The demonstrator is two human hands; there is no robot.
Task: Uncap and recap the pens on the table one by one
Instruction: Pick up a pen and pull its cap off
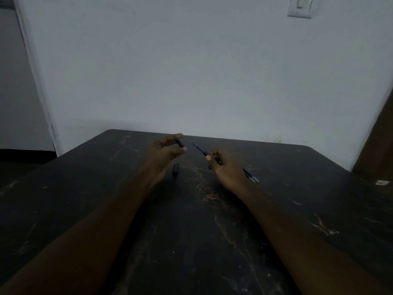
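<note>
Pen [198, 148] is out in the open, and you have it pinched in your right hand [226, 167], thumb and fingers curled round the barrel, its thin blue front end angled up and across toward your other side. Over there your left hand [162, 152] pinches a short dark cap [180, 143] between thumb and fingertips, held in the air just beside the pen's tip but apart from it. So by my read you're mid-cycle on this one: uncapping done, recapping not yet done, and tip and cap look roughly lined up for the push. Down on the table [191, 241], just below your left hand, lies a short dark piece [175, 169] that looks like another cap or a stub; in this dim light I can't tell which. On the outer side of your right hand, a few other pens [252, 177] peek out on the tabletop, partly hidden by the hand, so I can't count them or say whether they're capped. That leaves me unable to call how many are finished; at the least, this one needs closing. Farther out, a small pale scrap [382, 182] sits near the table's right edge, and a light switch [299, 7] hangs on the wall [191, 71] behind.
</note>
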